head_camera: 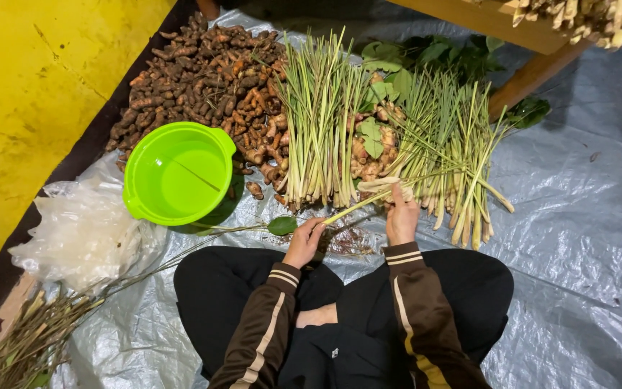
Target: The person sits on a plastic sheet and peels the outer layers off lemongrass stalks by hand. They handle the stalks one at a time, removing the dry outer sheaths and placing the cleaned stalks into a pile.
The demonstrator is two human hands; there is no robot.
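A single lemongrass stalk [358, 205] is held just below the lemongrass pile [390, 137] – its lower end is pinched in the closed left hand [304, 241], and its upper part is wrapped by the curled right hand [401, 216]. A green bowl [178, 173] is sat left of that pile.

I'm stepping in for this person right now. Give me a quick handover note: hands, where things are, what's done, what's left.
Left hand: pinches the base end of one lemongrass stalk.
Right hand: grips the same stalk further up, at its pale outer leaf.
Things: lemongrass bundles and turmeric pile lie ahead on the tarp; green basin at left holds only a thin strand.
Done: cannot tell.
Left: this stalk, in hand.
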